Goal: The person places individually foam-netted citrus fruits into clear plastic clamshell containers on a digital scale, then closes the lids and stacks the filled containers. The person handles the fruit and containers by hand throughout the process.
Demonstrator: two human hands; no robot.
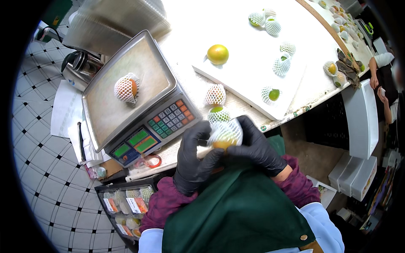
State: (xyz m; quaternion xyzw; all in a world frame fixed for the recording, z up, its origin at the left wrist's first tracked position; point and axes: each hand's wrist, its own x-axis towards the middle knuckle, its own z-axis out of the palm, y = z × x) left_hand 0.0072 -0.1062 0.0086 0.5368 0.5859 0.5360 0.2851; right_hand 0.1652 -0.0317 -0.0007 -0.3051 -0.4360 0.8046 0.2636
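Observation:
Black gloves cover both hands. My left hand (196, 155) and my right hand (258, 148) hold a yellow fruit in a white foam net (225, 135) between them, over the table's front edge. Just beyond it, two more netted fruits, one orange-toned (215, 95) and one green (219, 114), lie beside a digital scale (172, 118). On the scale's metal pan rests an orange fruit in a foam net (127, 88). A bare yellow-green round fruit (217, 54) sits near the corner of a white board (243, 91), which also bears several netted green fruits (281, 64).
Stacked clear plastic containers (117, 22) stand behind the scale. Red-handled scissors (153, 161) lie at the table's front edge. Below, a black crate (104, 202) holds packed fruit in labelled clear boxes. White bins (360, 120) stand at right, near another person's hands (378, 87).

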